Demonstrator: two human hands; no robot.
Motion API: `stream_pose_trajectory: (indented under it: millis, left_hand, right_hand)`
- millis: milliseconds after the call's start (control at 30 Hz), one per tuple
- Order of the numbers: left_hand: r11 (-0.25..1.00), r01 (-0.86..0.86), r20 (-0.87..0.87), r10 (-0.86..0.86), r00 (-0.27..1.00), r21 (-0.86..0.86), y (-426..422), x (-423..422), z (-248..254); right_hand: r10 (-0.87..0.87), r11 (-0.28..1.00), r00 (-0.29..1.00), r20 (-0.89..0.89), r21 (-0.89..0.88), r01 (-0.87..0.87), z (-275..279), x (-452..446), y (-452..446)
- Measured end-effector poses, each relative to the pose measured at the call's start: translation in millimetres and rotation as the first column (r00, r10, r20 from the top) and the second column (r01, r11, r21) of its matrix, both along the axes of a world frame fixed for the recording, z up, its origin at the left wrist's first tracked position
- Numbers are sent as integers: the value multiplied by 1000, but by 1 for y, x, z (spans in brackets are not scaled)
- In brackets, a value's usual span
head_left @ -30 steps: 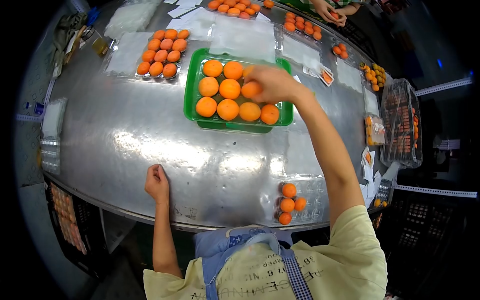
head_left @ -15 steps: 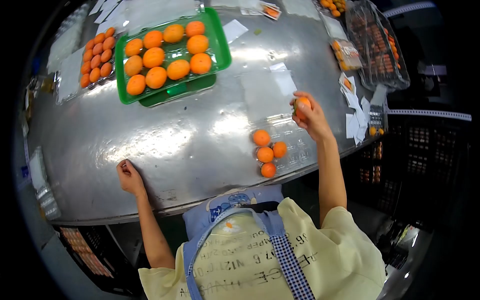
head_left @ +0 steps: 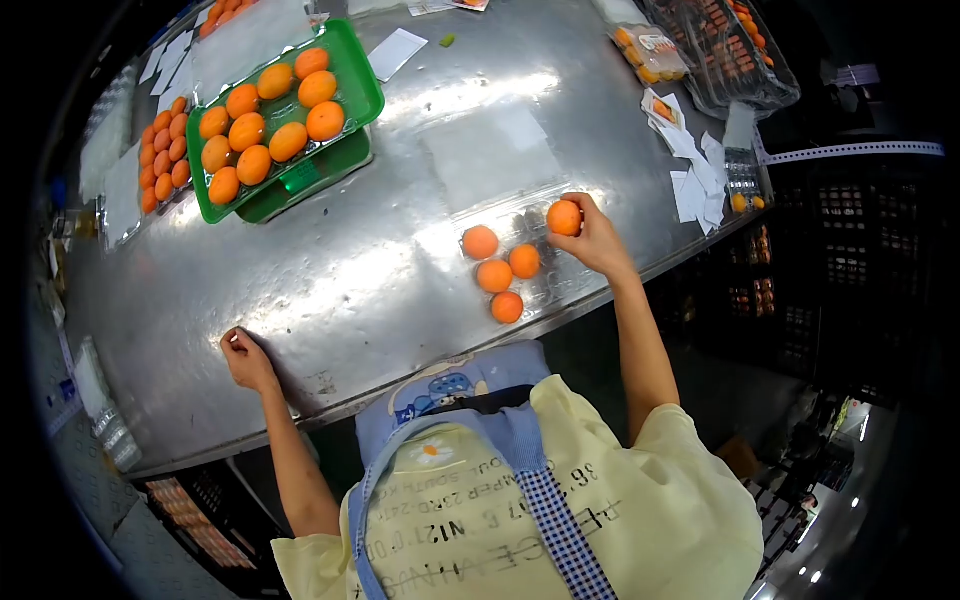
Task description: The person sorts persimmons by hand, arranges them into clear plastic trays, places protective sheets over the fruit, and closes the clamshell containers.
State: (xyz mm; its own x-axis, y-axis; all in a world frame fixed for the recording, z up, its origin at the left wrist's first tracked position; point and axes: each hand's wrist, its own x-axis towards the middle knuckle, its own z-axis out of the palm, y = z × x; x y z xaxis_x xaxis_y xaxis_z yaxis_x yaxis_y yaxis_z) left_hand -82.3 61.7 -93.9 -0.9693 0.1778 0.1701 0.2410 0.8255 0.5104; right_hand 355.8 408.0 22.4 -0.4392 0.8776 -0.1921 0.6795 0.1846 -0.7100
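My right hand point(head_left: 598, 242) grips an orange point(head_left: 564, 217) between thumb and fingers, over the far right part of a clear plastic tray point(head_left: 550, 287). Several more oranges point(head_left: 494, 276) sit in the tray's left and middle part, near the table's front edge. My left hand point(head_left: 247, 361) rests at the metal table's point(head_left: 345, 285) front left, fingers curled together. A tiny pale spot shows at its fingertips, too small to identify. Farther back, a green tray point(head_left: 367, 100) bears a clear insert with several oranges, tilted on another green tray.
Left of the green tray stands a pack of smaller orange fruit point(head_left: 163, 160). White paper slips point(head_left: 700, 185) lie along the right edge, near a wrapped fruit package point(head_left: 650, 55) and a large plastic-covered crate point(head_left: 735, 75). Dark crates point(head_left: 845, 235) stand beyond the table.
My right hand has brought the orange down and left, closer to the clear tray. The whole view has shifted and turned slightly. My left hand stays curled at the table's front left.
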Motion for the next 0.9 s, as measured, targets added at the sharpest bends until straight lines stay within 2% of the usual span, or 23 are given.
stream_pose_trajectory:
  millis: [167, 367, 567, 667, 733, 800, 900]
  left_hand:
    - [1000, -1, 6, 1, 1000, -7, 1, 1, 2]
    - [1000, 7, -16, -7, 1000, 5, 2, 2, 3]
    - [1000, 5, -15, -5, 1000, 7, 1, 2, 2]
    - [1000, 2, 2, -2, 1000, 20, 1, 3, 2]
    - [1000, -3, -5, 3, 1000, 20, 1, 3, 2]
    - [1000, -2, -1, 2, 1000, 9, 1, 2, 1]
    - [1000, 2, 4, -2, 1000, 6, 1, 1, 1]
  right_hand:
    - [150, 966, 983, 107, 194, -169, -14, 4, 11]
    - [344, 897, 908, 238, 202, -393, -16, -6, 23]
    - [367, 881, 857, 362, 162, -445, -4, -16, 17]
    - [280, 782, 902, 330, 466, -413, 8, -13, -4]
    - [302, 835, 919, 252, 395, -383, 11, -12, -33]
    - [365, 899, 889, 277, 141, -414, 22, -21, -71]
    - [357, 866, 878, 318, 239, -439, 5, -22, -113]
